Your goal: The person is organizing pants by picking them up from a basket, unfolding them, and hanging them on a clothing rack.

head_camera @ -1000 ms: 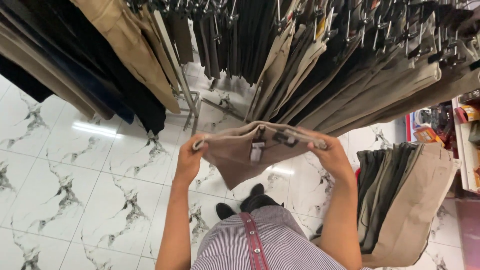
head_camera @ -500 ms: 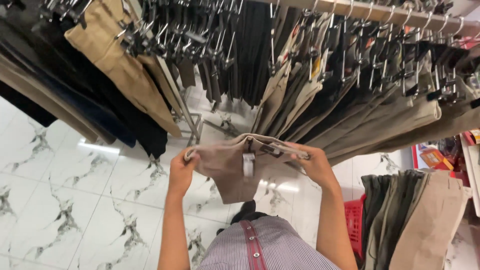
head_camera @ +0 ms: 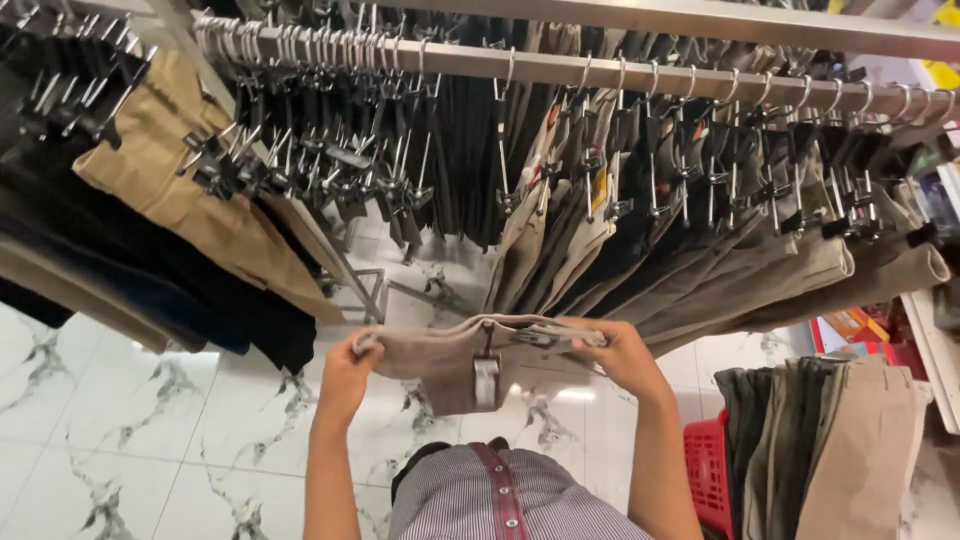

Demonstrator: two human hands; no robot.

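- The left hand (head_camera: 350,368) is gripping the left end of the waistband of a pair of tan trousers (head_camera: 455,362), fingers curled over the top edge.
- The right hand (head_camera: 622,352) is gripping the right end of the same waistband, at about three o'clock from the left hand.
- The trousers are hanging stretched between both hands at chest height, with a small tag (head_camera: 486,380) dangling from the middle of the waistband.
- At twelve o'clock from the hands, a metal rail (head_camera: 560,68) is carrying a dense row of trousers on clip hangers.
- At ten o'clock, khaki trousers (head_camera: 175,170) are hanging beside dark ones.
- At four o'clock, a red basket (head_camera: 712,470) is sitting just beside more hanging trousers.
- Below the hands, the white marbled floor (head_camera: 130,420) is showing.
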